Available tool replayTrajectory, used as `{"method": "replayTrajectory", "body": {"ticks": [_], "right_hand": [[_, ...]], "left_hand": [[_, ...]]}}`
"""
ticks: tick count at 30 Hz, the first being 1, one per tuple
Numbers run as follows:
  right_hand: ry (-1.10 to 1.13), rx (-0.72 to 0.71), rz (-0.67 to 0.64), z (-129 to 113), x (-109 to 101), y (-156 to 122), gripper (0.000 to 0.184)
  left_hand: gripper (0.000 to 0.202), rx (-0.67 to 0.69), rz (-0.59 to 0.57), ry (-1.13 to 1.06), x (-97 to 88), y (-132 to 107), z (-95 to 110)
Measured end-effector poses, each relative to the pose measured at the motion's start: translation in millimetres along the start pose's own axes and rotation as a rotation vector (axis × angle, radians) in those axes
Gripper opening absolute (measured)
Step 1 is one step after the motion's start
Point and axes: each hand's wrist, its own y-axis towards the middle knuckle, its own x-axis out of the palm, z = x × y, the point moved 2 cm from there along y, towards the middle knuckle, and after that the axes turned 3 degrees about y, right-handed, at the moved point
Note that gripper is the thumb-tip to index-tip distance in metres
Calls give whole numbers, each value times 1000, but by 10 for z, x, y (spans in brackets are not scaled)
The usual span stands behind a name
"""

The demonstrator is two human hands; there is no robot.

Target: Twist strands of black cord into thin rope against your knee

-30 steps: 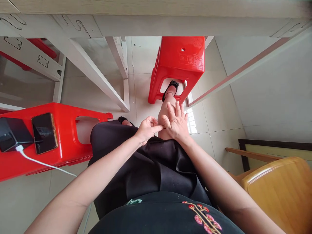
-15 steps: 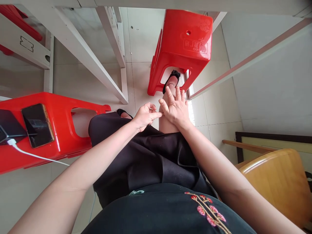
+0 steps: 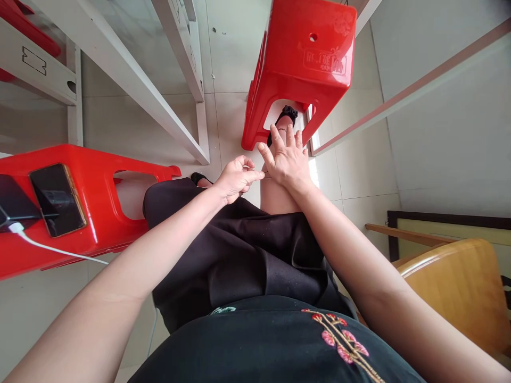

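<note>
My left hand (image 3: 237,180) pinches a thin dark strand (image 3: 267,176) between thumb and forefinger, though it is too fine to tell exactly what it is. The strand runs across to my right hand (image 3: 286,162), which lies spread over my bare lower leg (image 3: 275,197) with its fingers apart. A black skirt (image 3: 239,260) covers my lap just below both wrists. A black shoe (image 3: 285,118) shows beyond my fingers, partly hidden by them.
A red plastic stool (image 3: 307,58) stands ahead, and another (image 3: 91,223) sits at left holding a phone (image 3: 58,199) and a black charger (image 3: 11,197) with a white cable (image 3: 59,250). White table legs (image 3: 139,69) rise at upper left. A wooden chair (image 3: 451,287) stands at right.
The whole scene has shifted upward in view as my head tilts. Both hands stay close together over the leg, with the strand still pinched in my left hand.
</note>
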Motion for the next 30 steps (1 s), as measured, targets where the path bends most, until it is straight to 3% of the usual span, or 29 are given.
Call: {"method": "replayTrajectory", "body": {"ticks": [8,13,16,19,22,25,30], "right_hand": [[133,-104,94,106,39,18,72],[158,-377,224,235,-10,-162,68],[155,-590,98,246,36,-279,69],[181,-682,-25,212,80,-385,67],[263,-624,-24,227,53,-503,59],[355,-461,-36,371,-21,-669,39],[624,-134,-264,850,-75,-1027,31]], "left_hand": [[34,40,18,97,35,-54,55],[34,154,39,136,135,-130,22],[37,200,36,104,150,-154,24],[37,227,39,120,118,-197,56],[33,250,41,157,120,-267,77],[32,258,45,127,238,-336,13],[29,252,42,164,568,-449,-293]]}}
